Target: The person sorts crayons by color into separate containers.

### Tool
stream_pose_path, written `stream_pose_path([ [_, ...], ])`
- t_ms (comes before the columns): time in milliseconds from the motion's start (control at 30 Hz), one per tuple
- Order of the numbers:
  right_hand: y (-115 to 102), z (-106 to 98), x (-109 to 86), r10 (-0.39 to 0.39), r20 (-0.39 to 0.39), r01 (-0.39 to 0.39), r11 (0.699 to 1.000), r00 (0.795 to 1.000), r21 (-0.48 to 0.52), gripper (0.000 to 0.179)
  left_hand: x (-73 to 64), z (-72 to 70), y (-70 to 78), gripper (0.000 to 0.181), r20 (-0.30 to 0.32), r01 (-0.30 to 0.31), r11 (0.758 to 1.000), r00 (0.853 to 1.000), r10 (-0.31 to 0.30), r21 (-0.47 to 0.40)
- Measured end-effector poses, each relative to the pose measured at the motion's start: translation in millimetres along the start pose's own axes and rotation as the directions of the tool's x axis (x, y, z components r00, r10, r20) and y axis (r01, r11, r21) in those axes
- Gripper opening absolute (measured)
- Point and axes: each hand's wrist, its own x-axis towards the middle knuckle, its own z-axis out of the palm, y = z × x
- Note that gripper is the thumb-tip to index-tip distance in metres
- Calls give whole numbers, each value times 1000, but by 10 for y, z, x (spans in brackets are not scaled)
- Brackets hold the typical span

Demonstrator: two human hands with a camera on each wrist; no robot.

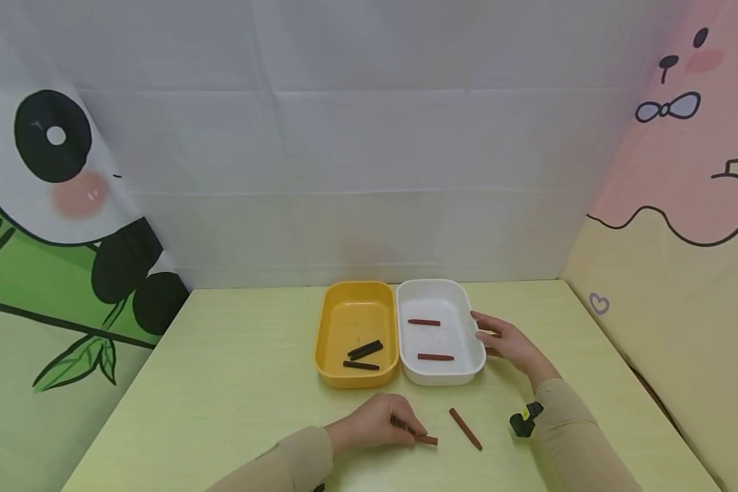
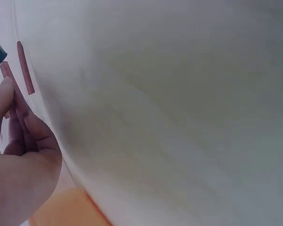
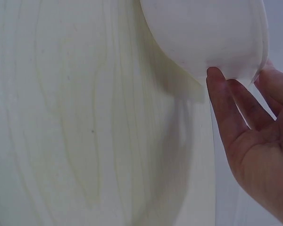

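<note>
My left hand pinches a reddish-brown crayon between thumb and fingertips, low over the table. Part of this crayon is hidden by the fingers. Just to its right, a second reddish-brown crayon lies slanted on the table. With its fingers nearly straight, my right hand touches the right side of the white tray. Its fingertips meet the outer wall and rim, as the right wrist view shows. Inside that tray lie two dark red crayons, one farther back and one nearer.
A yellow tray stands side by side with the white one and holds several black crayons. The pale wooden table meets a white cloth backdrop behind the trays. Printed cartoon panels border the left and right.
</note>
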Motion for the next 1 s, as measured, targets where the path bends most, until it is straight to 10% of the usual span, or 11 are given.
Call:
stream_pose_path([
  [1000, 16, 16, -12, -17, -3, 17, 1000, 1000, 14, 56, 437, -189, 520, 18, -257, -77, 996, 964, 63, -44],
])
